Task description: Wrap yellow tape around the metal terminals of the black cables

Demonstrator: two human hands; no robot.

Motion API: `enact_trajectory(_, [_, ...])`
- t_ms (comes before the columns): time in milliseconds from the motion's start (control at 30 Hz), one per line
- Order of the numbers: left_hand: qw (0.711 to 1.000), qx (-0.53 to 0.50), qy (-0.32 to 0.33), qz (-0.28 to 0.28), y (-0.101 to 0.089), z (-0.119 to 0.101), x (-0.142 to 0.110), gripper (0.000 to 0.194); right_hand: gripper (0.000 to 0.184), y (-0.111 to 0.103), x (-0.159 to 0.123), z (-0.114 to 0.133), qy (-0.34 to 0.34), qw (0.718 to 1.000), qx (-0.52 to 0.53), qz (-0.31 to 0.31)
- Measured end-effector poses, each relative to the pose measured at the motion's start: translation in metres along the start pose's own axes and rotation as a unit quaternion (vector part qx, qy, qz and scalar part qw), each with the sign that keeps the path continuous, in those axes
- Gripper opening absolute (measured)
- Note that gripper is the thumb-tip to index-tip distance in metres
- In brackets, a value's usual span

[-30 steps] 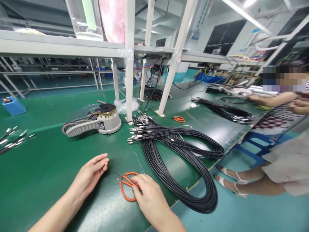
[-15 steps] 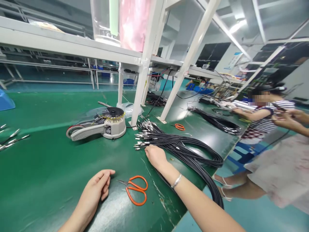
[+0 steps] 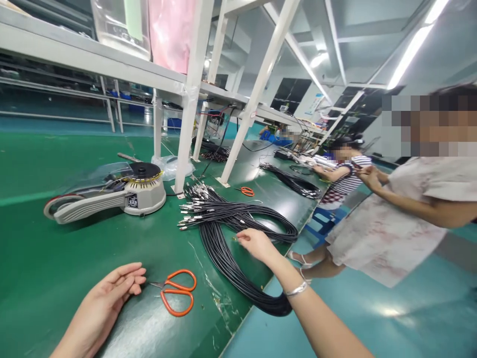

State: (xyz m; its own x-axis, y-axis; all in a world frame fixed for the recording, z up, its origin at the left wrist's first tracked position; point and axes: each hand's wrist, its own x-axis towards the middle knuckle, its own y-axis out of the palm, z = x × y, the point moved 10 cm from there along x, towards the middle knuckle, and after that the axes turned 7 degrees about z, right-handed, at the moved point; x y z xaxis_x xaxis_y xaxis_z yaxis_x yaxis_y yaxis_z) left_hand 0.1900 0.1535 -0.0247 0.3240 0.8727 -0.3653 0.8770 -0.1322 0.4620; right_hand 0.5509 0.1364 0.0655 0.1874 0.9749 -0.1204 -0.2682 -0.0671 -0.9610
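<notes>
My left hand [image 3: 108,301] rests at the lower left over the green table, palm turned inward, fingers loosely bent and partly apart, holding nothing. Just right of its fingertips lie scissors [image 3: 178,306] with orange handles. My right hand [image 3: 258,245] is over the table between two looped bundles of black cables. Its thumb and fingers are pinched together at a tiny yellowish bit; whether they grip it is too small to tell. The upper cable bundle [image 3: 274,215] lies behind that hand, and the lower cable bundle [image 3: 227,266] curves around in front, its loop overhanging the table edge.
A grey tape dispenser [image 3: 147,199] stands on the left of the table [image 3: 156,243]. Farther back are white shelf posts [image 3: 186,124], a second pair of orange-handled scissors [image 3: 247,191] and another cable bundle [image 3: 292,183]. One person [image 3: 395,223] stands at the right; another sits beyond.
The view has swung right. My right hand has moved from beside the silver cable ends to the gap between the bundles. The lower bundle now bends nearer me; my left hand's fingers have loosened.
</notes>
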Motion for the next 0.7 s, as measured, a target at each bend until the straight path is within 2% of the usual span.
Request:
enact_trajectory(100, [0.999, -0.026, -0.006, -0.028, -0.004, -0.002, -0.004, 0.038, 0.013, 0.013, 0.008, 0.006, -0.014, 1.0, -0.004, 0.017])
enact_trajectory(200, [0.998, -0.04, -0.002, -0.057, -0.004, -0.007, -0.011, 0.029, 0.017, 0.017, 0.019, 0.009, -0.011, 1.0, -0.008, 0.026])
enact_trajectory(300, [0.997, -0.044, -0.004, -0.068, 0.006, -0.011, -0.018, 0.026, 0.015, 0.008, 0.021, 0.012, 0.0, 1.0, 0.003, 0.013])
enact_trajectory(367, [0.996, -0.057, -0.023, -0.068, 0.017, -0.007, -0.021, 0.024, 0.008, -0.001, 0.012, 0.022, -0.003, 1.0, 0.028, -0.002])
enact_trajectory(467, [0.992, -0.091, -0.066, -0.049, 0.045, 0.007, -0.023, 0.021, 0.007, -0.007, -0.019, 0.061, -0.046, 0.995, 0.087, -0.015])
enact_trajectory(567, [0.988, -0.118, -0.098, 0.006, 0.086, 0.025, -0.018, 0.02, 0.008, 0.006, -0.055, 0.119, -0.13, 0.983, 0.13, -0.023])
enact_trajectory(633, [0.984, -0.131, -0.113, 0.035, 0.107, 0.037, -0.016, 0.018, 0.008, 0.013, -0.076, 0.158, -0.224, 0.966, 0.102, -0.078])
enact_trajectory(700, [0.981, -0.141, -0.129, 0.039, 0.117, 0.047, -0.014, 0.017, 0.009, 0.029, -0.083, 0.176, -0.252, 0.96, 0.06, -0.107])
